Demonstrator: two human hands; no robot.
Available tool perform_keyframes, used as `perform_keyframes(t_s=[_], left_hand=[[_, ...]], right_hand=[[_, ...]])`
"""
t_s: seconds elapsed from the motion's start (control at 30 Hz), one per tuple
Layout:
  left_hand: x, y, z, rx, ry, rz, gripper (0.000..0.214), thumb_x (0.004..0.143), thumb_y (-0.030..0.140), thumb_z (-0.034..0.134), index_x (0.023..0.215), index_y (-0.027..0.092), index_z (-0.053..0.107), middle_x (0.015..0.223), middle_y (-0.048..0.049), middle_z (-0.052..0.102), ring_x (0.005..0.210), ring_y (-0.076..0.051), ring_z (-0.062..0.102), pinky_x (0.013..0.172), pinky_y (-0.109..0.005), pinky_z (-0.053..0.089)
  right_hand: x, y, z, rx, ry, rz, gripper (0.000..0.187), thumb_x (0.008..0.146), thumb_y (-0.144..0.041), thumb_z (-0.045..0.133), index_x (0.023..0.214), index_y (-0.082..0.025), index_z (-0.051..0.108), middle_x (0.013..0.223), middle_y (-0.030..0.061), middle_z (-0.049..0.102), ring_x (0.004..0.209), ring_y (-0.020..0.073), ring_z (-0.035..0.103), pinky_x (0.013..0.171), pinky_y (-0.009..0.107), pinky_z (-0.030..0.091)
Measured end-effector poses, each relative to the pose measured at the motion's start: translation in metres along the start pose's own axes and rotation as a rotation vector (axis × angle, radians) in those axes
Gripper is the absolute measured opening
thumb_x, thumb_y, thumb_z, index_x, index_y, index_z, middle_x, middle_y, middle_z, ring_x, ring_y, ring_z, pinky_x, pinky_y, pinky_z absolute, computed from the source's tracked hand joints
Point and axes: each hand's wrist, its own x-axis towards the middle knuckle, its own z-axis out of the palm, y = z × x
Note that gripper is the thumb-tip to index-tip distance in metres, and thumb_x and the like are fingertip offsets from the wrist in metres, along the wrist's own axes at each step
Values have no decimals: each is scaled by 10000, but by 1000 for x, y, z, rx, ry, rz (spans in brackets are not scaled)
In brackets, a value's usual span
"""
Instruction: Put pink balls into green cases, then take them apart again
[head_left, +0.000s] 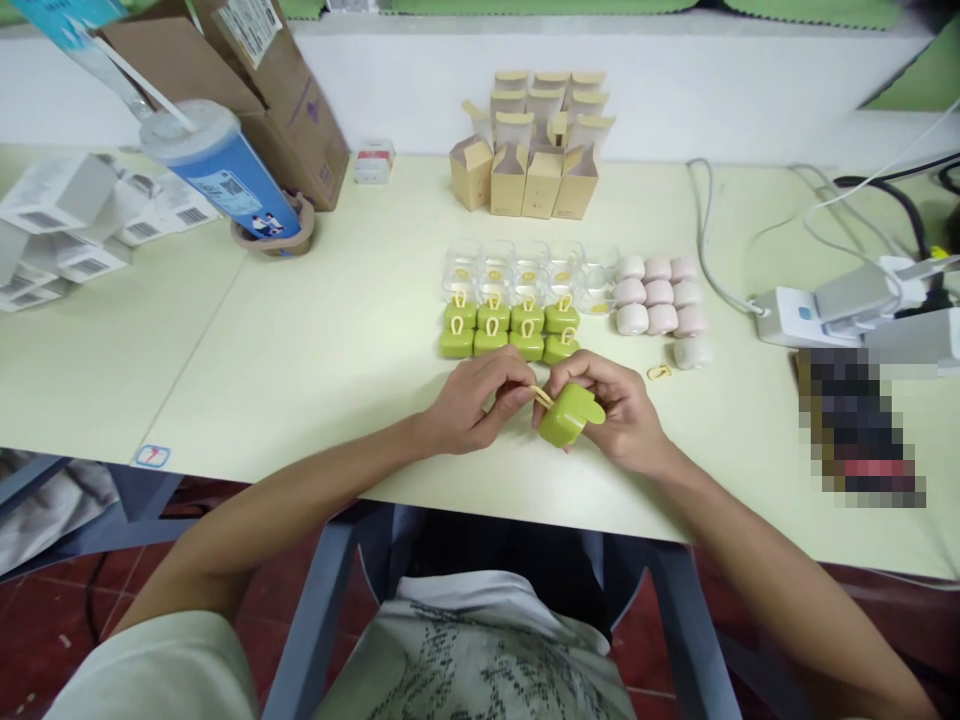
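Note:
My right hand holds a small green case just above the pale table. My left hand pinches a thin yellow loop strap that touches the case's top corner. Just beyond my hands lie two rows of green cases, each with a yellow loop on it. Behind those stands a row of clear plastic shells. Pale pink cases are grouped to the right, with a loose yellow loop and one pink case beside them.
Small tan cardboard boxes are stacked at the back centre. At back left are a brown carton, a blue cylinder and white barcoded boxes. Cables and a white power strip lie at the right.

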Motion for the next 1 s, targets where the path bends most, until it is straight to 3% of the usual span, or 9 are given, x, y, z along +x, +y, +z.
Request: perform_keyframes(t_s=[0.1,0.2,0.27,0.37,0.53,0.67,0.83,1.0], left_hand=[[-1,-5,-1,51,9,13,123,1171,327,527,1123,246,608,851,-9,668,728,-146,624,692,-295,520],[2,-11,-7,161,74,11,98,1147,291,562,1212,248,620,961,-33,706,787,-147,647,700,-290,539],[5,-16,-15,263,193,-15,109,1126,290,588,1220,253,626,1049,-54,712,868,-161,658,731,-306,557],[7,-28,-28,345,414,-99,68,1100,301,618,1149,259,640,1064,-57,656,958,-184,637,771,-336,551],[1,-58,-38,314,571,-420,147,1024,332,711,1113,261,617,1142,-49,623,989,-174,634,808,-333,532],[-7,-78,-35,259,572,-590,239,992,405,751,1113,265,599,1169,-61,651,975,-181,622,779,-334,518],[-10,-82,-31,199,574,-636,236,985,392,757,1110,271,598,1184,-60,649,963,-181,618,784,-339,513],[-10,-81,-30,195,553,-635,207,998,367,740,1115,268,600,1187,-58,648,957,-169,613,804,-327,520]], right_hand=[[0,5,1,6,75,-20,401,814,-486,994,972,-291,682,724,-13,744,486,192,647,425,344,547],[3,10,-5,-28,313,-128,345,867,-455,963,1076,-306,734,799,-13,772,528,191,684,444,339,566],[5,9,-18,-120,497,-220,304,931,-437,913,1168,-308,775,977,12,828,620,186,735,546,350,631],[5,2,-46,-368,619,-288,344,1008,-470,832,1308,-303,800,1228,62,840,812,227,812,760,425,706],[0,-3,-88,-1075,556,-366,297,1068,-426,745,1308,-287,853,1222,117,852,874,281,801,790,472,672],[2,12,-91,-1471,456,-362,260,1103,-312,657,1240,-271,874,1208,117,858,969,290,794,716,417,599],[10,24,-81,-1666,381,-343,300,1113,-256,593,1277,-259,844,1229,128,841,979,273,753,624,366,507],[14,28,-82,-1609,339,-349,327,1123,-225,557,1341,-195,799,1245,179,806,1044,304,759,792,412,617]])
